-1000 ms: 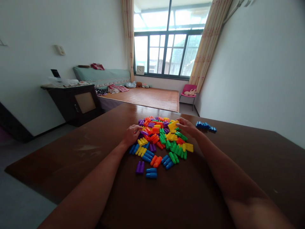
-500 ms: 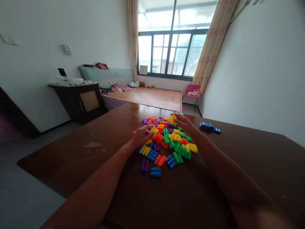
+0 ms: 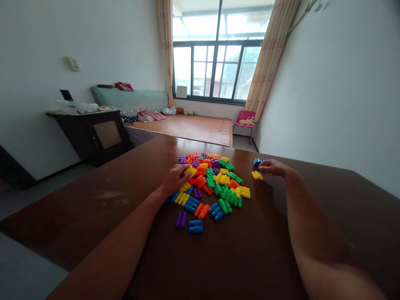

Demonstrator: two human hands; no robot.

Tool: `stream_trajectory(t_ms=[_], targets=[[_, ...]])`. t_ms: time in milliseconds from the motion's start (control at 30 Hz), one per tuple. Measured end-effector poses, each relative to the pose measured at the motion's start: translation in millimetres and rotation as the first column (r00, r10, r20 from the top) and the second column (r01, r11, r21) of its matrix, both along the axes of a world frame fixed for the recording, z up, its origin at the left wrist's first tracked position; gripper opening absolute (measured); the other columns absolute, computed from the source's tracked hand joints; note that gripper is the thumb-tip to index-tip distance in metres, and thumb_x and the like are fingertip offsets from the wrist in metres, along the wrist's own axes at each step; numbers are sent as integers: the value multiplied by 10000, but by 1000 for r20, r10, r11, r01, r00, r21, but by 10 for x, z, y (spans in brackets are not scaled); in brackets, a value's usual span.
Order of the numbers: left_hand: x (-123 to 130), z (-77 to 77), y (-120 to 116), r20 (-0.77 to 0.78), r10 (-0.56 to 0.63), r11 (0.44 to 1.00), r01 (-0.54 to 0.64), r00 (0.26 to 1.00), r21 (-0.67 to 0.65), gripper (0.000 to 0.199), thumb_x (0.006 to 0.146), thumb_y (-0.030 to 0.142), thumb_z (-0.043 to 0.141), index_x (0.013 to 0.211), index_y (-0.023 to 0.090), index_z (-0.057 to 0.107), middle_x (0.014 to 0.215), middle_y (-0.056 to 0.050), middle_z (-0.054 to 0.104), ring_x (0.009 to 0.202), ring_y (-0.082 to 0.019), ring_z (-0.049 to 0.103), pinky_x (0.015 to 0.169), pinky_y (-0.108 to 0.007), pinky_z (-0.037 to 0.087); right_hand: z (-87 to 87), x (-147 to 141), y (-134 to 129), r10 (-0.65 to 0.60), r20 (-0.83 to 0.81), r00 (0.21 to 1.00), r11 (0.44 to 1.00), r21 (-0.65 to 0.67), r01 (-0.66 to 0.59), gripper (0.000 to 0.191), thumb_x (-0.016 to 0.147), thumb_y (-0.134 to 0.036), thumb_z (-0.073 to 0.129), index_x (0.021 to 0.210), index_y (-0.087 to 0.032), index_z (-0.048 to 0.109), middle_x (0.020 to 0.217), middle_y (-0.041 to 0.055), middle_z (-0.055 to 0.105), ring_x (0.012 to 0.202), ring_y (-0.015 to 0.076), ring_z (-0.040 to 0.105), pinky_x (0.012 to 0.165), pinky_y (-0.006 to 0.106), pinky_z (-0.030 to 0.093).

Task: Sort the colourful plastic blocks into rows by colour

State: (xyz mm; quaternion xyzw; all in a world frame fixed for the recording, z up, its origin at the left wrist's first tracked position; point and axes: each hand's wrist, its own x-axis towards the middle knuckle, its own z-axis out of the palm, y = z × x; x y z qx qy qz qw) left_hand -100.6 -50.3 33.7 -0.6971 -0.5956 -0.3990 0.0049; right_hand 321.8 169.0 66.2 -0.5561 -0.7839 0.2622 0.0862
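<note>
right hand (image 3: 275,167) beside yellow block (image 3: 257,175), colourful pile (image 3: 215,179)

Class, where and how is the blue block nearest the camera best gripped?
I'd come from above, pinching the blue block across its near and far sides: those run straight left to right, and it lies flat, apart from the purple block.

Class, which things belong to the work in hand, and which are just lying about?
In the work:
coloured block pile
yellow block in left hand
separate yellow block
blue blocks near right hand

Lying about:
clock
soft toy
pink cloth
</note>
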Motion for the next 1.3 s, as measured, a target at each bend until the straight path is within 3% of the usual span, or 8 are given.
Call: stream_trajectory(t_ms=[100, 200, 400, 633, 800, 967, 1200, 1300], targets=[[-45, -23, 20, 8, 3, 1000, -3, 1000, 14, 381, 896, 393, 497, 1213, 209, 603, 987, -49, 678, 957, -194, 619, 900, -330, 485, -30, -39, 45, 91, 11, 996, 995, -53, -90, 527, 602, -458, 758, 1056, -202, 681, 1100, 92, 675, 892, 228, 634, 650, 270, 488], [-82, -40, 37, -13, -4, 1000, 4, 1000, 22, 335, 903, 345, 482, 1176, 221, 633, 974, -42, 685, 946, -191, 613, 887, -330, 487, -94, -52, 81, 176, 70, 982, 984, -9, -176, 449, 577, -394, 774, 974, -198, 702, 1028, 70, 701, 911, 234, 641, 751, 300, 502], [-163, -103, 89, -78, 18, 998, -14, 997, 59, 258, 888, 269, 493, 1042, 208, 690, 1009, -57, 691, 993, -209, 591, 927, -366, 469, 34, -287, -6, 130, 179, 975, 968, 190, -163, 357, 680, -381, 714, 984, -194, 712, 1000, 85, 715, 909, 242, 655, 801, 318, 497], [-185, -138, 104, -55, 28, 998, -25, 998, 61, 235, 875, 242, 504, 997, 202, 700, 994, -55, 699, 986, -208, 598, 917, -368, 475, 312, -1189, -581, 549, 73, 833, 816, 168, -553, 434, 740, -476, 673, 1108, -246, 684, 1015, 39, 707, 883, 200, 649, 748, 276, 503], [-195, -133, 97, -62, 36, 998, -33, 997, 47, 240, 875, 252, 496, 989, 207, 702, 991, -57, 699, 982, -207, 600, 919, -370, 477, 285, -1426, -838, 696, 102, 711, 700, 128, -703, 524, 698, -452, 723, 1185, -271, 656, 1073, 33, 686, 920, 201, 633, 787, 289, 494], [-209, -117, 77, -13, 41, 999, -40, 999, 25, 251, 868, 261, 485, 980, 215, 704, 984, -55, 703, 983, -210, 605, 922, -379, 480, 253, -1398, -792, 623, 41, 781, 762, 191, -618, 386, 758, -419, 657, 1102, -250, 701, 961, 31, 697, 827, 184, 625, 750, 284, 482], [-250, -110, 79, 23, 64, 998, -64, 998, 11, 267, 865, 298, 481, 981, 212, 706, 995, -58, 711, 985, -217, 612, 929, -388, 478, 290, -1268, -601, 462, -306, 832, 869, 343, -356, 357, 791, -471, 601, 995, -180, 635, 886, 36, 655, 777, 152, 569, 717, 272, 484], [-263, -110, 87, 32, 69, 998, -69, 997, 6, 266, 857, 303, 484, 969, 211, 707, 999, -60, 712, 984, -221, 615, 919, -387, 480, 313, -1146, -527, 331, -453, 828, 943, 204, -264, 352, 786, -518, 588, 901, -186, 581, 782, 9, 594, 706, 128, 543, 640, 251, 500]])
